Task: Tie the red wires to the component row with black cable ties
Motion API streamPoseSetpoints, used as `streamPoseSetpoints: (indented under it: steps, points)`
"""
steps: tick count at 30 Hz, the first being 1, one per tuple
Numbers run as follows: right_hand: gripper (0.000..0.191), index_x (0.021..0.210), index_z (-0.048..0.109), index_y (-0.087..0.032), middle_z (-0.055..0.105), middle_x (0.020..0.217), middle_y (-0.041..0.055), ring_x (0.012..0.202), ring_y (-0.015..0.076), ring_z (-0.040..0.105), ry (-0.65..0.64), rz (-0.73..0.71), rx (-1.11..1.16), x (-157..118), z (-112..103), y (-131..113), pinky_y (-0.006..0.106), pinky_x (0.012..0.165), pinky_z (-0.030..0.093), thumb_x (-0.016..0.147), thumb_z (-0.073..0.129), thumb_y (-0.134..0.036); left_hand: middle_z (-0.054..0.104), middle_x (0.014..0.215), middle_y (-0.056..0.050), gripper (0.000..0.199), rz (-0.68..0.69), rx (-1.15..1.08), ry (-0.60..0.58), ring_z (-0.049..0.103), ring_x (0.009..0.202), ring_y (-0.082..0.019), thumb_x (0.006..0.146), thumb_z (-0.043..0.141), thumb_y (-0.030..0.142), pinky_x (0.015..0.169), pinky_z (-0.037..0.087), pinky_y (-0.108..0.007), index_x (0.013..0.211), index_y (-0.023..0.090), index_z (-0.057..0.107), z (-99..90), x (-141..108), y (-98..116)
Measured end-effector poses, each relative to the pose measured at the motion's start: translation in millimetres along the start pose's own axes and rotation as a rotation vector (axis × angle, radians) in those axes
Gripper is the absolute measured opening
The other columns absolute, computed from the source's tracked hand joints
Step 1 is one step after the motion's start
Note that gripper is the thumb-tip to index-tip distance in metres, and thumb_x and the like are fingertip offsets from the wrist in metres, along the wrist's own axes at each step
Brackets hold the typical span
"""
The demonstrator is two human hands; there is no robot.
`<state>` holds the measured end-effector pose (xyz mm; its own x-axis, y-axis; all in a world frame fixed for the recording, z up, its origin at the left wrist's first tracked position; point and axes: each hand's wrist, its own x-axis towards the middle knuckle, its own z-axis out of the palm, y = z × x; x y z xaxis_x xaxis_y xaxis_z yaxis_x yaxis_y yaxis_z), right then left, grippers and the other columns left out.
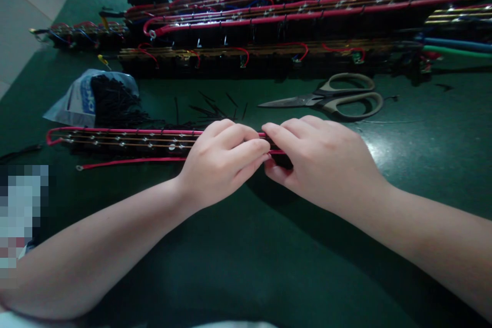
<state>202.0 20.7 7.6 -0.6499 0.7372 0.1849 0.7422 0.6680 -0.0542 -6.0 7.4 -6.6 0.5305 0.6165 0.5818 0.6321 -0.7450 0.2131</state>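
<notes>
A long black socket strip (132,147) with metal bars and solder points along its open side lies on the green table. Red wire (96,129) runs along its far edge and loops round its left end. A second red wire (130,161), tipped with a ring terminal, extends along the near side. Over the strip's right part, my left hand (226,156) has its fingers closed on the red wire. My right hand (307,151) meets it fingertip to fingertip, also pinching the red wire. The exact pinch point is partly hidden by my fingers.
Scissors (307,100) lie just beyond my right hand. Cut black tie ends (211,108) are scattered beside them. A clear bag (79,100) spills black cable ties at left. Several wired strips (238,59) fill the back. A pixelated patch covers the left edge.
</notes>
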Motion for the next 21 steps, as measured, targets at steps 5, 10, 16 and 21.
streamPoseSetpoints:
  steps: [5, 10, 16, 21]
  points:
    - [0.034, 0.119, 0.071, -0.012, 0.079, 0.103, 0.015, 0.091, 0.0324, 0.071, 0.023, -0.022, -0.016, 0.9, 1.4, 1.6, 0.039, 0.067, 0.042, 0.098, 0.05, -0.029, 0.077, 0.098, -0.005, 0.008, -0.036, -0.028, 0.023, 0.069, 0.087, -0.018, 0.101, 0.067, 0.02, 0.081, 0.056, -0.032, 0.096, 0.018, 0.074, 0.1, 0.0, 1.6]
    - [0.034, 0.118, 0.071, -0.012, 0.077, 0.097, 0.0135, 0.086, 0.0297, 0.068, 0.015, -0.036, 0.009, 1.7, 0.2, 3.7, 0.037, 0.066, 0.04, 0.097, 0.054, -0.032, 0.078, 0.1, -0.004, 0.009, -0.104, -0.063, -0.009, 0.071, 0.09, -0.018, 0.1, 0.067, 0.019, 0.085, 0.058, -0.034, 0.096, 0.019, 0.075, -1.1, 1.6, 4.0]
    - [0.033, 0.117, 0.071, -0.014, 0.075, 0.095, 0.012, 0.087, 0.0289, 0.066, -0.007, -0.009, 0.022, 2.0, -1.0, 1.3, 0.036, 0.066, 0.036, 0.096, 0.053, -0.033, 0.078, 0.1, -0.005, 0.009, -0.15, -0.085, -0.046, 0.07, 0.091, -0.019, 0.099, 0.068, 0.018, 0.084, 0.057, -0.035, 0.098, 0.019, 0.076, -2.2, 3.0, 4.6]
    - [0.028, 0.109, 0.07, -0.017, 0.072, 0.089, 0.0102, 0.082, 0.0272, 0.063, 0.002, 0.006, -0.002, 1.7, -1.0, -2.0, 0.036, 0.065, 0.032, 0.096, 0.051, -0.033, 0.077, 0.1, -0.005, 0.01, -0.188, -0.087, -0.069, 0.069, 0.092, -0.02, 0.099, 0.067, 0.018, 0.084, 0.056, -0.035, 0.099, 0.019, 0.077, -1.3, 3.6, 4.2]
